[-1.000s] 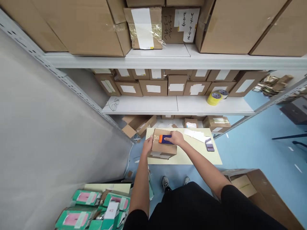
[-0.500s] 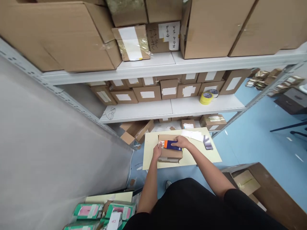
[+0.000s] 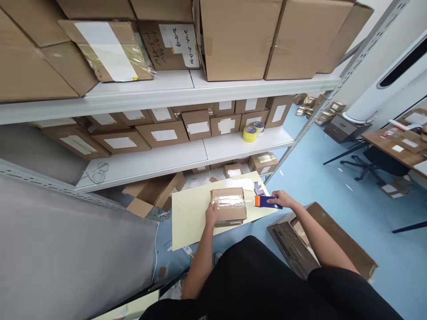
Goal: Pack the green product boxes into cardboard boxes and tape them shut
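Note:
A closed cardboard box [image 3: 230,211] lies on the pale yellow board, with a shiny strip of clear tape [image 3: 230,201] across its top. My left hand [image 3: 211,214] grips the box at its left edge, fingertips over the end of the tape. To the right of the box, my right hand [image 3: 282,198] is closed around a dark blue tape dispenser [image 3: 267,202] with an orange front. Tape stretches from the box's right edge towards the dispenser. White paper sheets [image 3: 238,183] lie behind the box, and a purple-grey item [image 3: 259,189] lies near the dispenser.
A metal shelf [image 3: 156,164] stands in front, loaded with labelled cartons [image 3: 168,135] and rolls of tape [image 3: 250,133]. An open carton [image 3: 156,193] sits left of the board [image 3: 187,222]. A large open box [image 3: 323,240] stands on the floor at right.
My right hand has moved the tape dispenser rightward, off the box, leaving tape across its top. My left hand stays at the box's left edge. The view has turned to the right.

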Demonstrator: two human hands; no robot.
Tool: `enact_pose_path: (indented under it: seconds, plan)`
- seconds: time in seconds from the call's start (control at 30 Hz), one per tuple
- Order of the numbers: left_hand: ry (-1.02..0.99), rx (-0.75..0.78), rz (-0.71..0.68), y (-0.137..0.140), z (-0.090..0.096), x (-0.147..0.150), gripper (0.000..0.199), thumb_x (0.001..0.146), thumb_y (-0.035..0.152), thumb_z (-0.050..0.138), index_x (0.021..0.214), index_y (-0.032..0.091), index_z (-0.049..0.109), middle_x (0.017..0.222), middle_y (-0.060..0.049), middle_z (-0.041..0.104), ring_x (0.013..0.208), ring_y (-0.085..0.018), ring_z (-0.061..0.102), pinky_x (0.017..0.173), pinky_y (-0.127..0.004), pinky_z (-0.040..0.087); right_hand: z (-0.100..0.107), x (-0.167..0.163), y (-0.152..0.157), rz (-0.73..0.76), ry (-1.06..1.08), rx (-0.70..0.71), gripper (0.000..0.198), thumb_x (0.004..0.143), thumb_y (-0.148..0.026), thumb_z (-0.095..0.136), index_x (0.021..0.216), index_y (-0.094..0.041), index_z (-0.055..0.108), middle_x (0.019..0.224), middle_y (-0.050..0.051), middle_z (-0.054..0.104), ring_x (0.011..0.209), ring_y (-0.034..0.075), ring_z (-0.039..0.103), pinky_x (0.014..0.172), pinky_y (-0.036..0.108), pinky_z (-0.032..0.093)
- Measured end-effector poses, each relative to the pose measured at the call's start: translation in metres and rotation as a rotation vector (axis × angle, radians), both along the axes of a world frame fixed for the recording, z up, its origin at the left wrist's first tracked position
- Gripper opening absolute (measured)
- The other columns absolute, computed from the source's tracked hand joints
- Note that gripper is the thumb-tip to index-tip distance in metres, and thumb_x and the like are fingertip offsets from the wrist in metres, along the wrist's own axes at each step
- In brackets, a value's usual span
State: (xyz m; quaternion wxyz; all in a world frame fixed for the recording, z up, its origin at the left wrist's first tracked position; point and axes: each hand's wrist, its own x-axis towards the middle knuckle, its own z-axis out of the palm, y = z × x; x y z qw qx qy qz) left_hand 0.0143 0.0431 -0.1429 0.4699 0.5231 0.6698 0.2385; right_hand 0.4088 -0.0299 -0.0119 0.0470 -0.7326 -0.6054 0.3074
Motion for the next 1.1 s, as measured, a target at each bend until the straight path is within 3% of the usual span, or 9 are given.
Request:
enact_pose_path:
  seconds: [0.1,0.2,0.33,0.43,0.57,0.7,0.83,0.97,1.1]
  plan:
    - [0.037,0.031,-0.005,-0.006,-0.006,-0.008,0.050,0.103,0.056,0.042,0.124,0.019,0.068,0.128,-0.015,0.074,0.123,-0.031,0.066,0.106,-0.039,0.047,-0.016,0.004,-0.003,0.013,0.028,0.018,0.035,0.079,-0.053,0.072,0.068,-0.022,0.059,0.071,0.002,0.068,0.069,0.018,0.060,0.063,0.026,0.038]
    - [0.060,0.033,-0.026,-0.008,-0.008,-0.024,0.049,0.104,0.055,0.039,0.121,0.020,0.069,0.128,-0.013,0.074,0.123,-0.029,0.067,0.106,-0.036,0.047,-0.031,-0.022,0.012,0.047,0.047,0.065,0.042,0.075,-0.059,0.074,0.066,-0.022,0.058,0.070,0.002,0.066,0.070,0.018,0.059,0.063,0.025,0.036]
    - [0.169,-0.005,0.020,0.004,-0.005,-0.066,0.049,0.105,0.052,0.038,0.122,0.019,0.070,0.134,-0.013,0.072,0.129,-0.027,0.064,0.107,-0.033,0.047,-0.041,-0.073,0.035,0.088,0.174,0.116,0.048,0.077,-0.067,0.070,0.068,-0.022,0.058,0.068,0.001,0.064,0.068,0.017,0.058,0.062,0.025,0.037]
    - [0.269,-0.067,0.130,0.017,0.002,-0.106,0.052,0.103,0.052,0.044,0.129,0.014,0.067,0.137,-0.019,0.069,0.130,-0.032,0.063,0.107,-0.038,0.048,-0.042,-0.119,0.050,0.155,0.255,0.172,0.046,0.084,-0.066,0.064,0.072,-0.022,0.059,0.070,0.001,0.066,0.069,0.018,0.060,0.063,0.025,0.038]
    - [0.321,-0.017,0.275,0.030,0.019,-0.143,0.057,0.101,0.049,0.049,0.146,0.014,0.055,0.146,-0.018,0.063,0.134,-0.031,0.060,0.110,-0.040,0.045,-0.041,-0.188,0.071,0.190,0.205,0.207,0.040,0.089,-0.060,0.063,0.081,-0.021,0.064,0.078,0.002,0.070,0.073,0.018,0.063,0.065,0.025,0.037]
    - [0.189,0.141,0.184,0.038,0.036,-0.143,0.055,0.102,0.054,0.048,0.144,0.021,0.059,0.145,-0.011,0.065,0.132,-0.025,0.062,0.111,-0.033,0.044,-0.038,-0.253,0.088,0.256,0.132,0.193,0.037,0.091,-0.057,0.066,0.089,-0.021,0.068,0.087,0.004,0.075,0.081,0.020,0.066,0.065,0.025,0.036]
    - [0.282,0.104,0.120,0.042,0.040,-0.138,0.062,0.100,0.058,0.048,0.149,0.021,0.054,0.149,-0.013,0.061,0.137,-0.028,0.057,0.113,-0.036,0.042,-0.038,-0.294,0.097,0.285,0.088,0.182,0.033,0.093,-0.053,0.067,0.096,-0.020,0.070,0.095,0.006,0.077,0.091,0.021,0.069,0.068,0.025,0.038]
    - [0.489,0.015,0.085,0.045,0.036,-0.139,0.065,0.103,0.058,0.038,0.152,0.019,0.051,0.135,-0.019,0.070,0.131,-0.033,0.061,0.107,-0.043,0.045,-0.039,-0.304,0.100,0.301,0.096,0.146,0.034,0.094,-0.054,0.067,0.097,-0.020,0.071,0.098,0.006,0.078,0.092,0.021,0.069,0.068,0.025,0.038]
    - [0.564,0.016,0.009,0.054,0.028,-0.130,0.062,0.103,0.058,0.038,0.148,0.020,0.056,0.129,-0.020,0.072,0.126,-0.034,0.065,0.103,-0.044,0.047,-0.037,-0.290,0.101,0.265,0.097,0.111,0.039,0.094,-0.060,0.065,0.097,-0.021,0.071,0.099,0.006,0.078,0.090,0.021,0.070,0.065,0.024,0.038]
